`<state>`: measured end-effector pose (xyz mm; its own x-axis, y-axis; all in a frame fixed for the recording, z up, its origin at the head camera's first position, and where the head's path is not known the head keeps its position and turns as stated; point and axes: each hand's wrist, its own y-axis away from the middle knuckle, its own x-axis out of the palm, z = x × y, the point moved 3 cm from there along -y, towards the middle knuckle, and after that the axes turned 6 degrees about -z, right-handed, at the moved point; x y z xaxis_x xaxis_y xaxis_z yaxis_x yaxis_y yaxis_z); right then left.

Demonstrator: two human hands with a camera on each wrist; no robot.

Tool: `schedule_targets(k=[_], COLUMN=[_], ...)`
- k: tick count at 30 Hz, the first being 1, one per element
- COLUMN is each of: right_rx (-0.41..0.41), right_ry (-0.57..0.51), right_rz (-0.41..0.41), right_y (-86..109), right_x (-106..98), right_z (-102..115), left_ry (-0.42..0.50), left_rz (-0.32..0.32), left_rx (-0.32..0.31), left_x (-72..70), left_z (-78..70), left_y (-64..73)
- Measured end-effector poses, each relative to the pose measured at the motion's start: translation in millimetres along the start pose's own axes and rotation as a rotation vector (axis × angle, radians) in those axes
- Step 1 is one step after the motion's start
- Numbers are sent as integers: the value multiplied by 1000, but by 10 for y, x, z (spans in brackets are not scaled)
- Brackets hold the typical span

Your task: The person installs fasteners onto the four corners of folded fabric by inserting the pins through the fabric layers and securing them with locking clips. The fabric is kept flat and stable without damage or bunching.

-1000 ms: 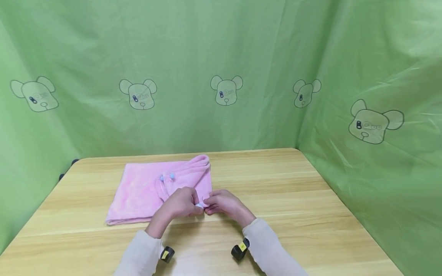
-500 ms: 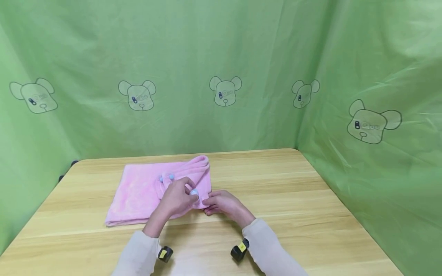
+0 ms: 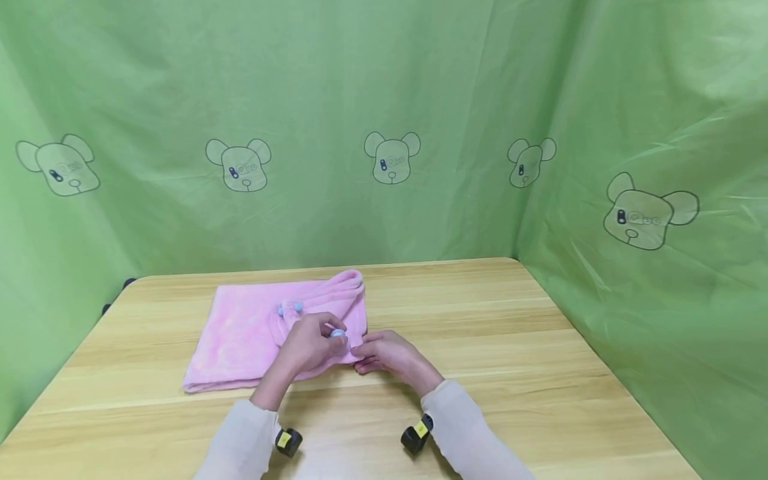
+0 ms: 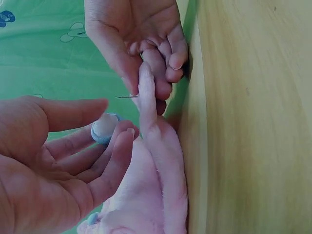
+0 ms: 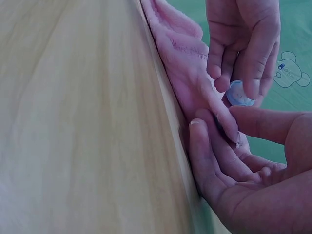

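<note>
A fluffy pink blanket lies folded on the table, its right part bunched up. My left hand pinches a small round cap, white and light blue, between thumb and fingers. Beside it, my right hand grips the blanket's near right corner, thumb above and fingers beneath. A thin metal pin pokes out through that corner in the left wrist view, apart from the cap. Further back on the blanket sit two small light blue pieces. What lies under the corner is mostly hidden.
The wooden table spreads out to the right and in front of the hands. Green curtains with bear-head prints stand behind it and along both sides. A black wrist camera hangs below the right sleeve.
My left hand has moved up and to the left from the blanket's corner, carrying the round cap away from the right hand. The right hand stays at the corner.
</note>
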<state>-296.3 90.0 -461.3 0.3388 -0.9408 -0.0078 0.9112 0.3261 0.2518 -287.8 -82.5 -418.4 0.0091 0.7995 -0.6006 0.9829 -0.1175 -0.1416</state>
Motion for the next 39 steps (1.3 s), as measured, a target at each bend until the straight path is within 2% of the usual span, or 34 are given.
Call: schedule_targets(k=[6, 11, 19, 29, 35, 39], right_rx=[-1, 6, 3, 1, 1, -3], right_ry=[7, 6, 8, 10, 18, 20], right_rz=[4, -4, -9, -11, -12, -10], right_y=[4, -9, -4, -9, -5, -3], right_x=[1, 2, 2, -4, -8, -8], right_z=[-2, -15, -11, -17, -16, -18], left_ry=[92, 125, 140, 116, 146, 101], left_rz=[27, 24, 28, 13, 22, 28], left_rx=[-41, -62, -65, -55, -73, -64], left_x=[30, 42, 41, 36, 45, 35], left_z=[21, 27, -6, -36, -33, -24], left_y=[-11, -15, 1, 3, -1, 5])
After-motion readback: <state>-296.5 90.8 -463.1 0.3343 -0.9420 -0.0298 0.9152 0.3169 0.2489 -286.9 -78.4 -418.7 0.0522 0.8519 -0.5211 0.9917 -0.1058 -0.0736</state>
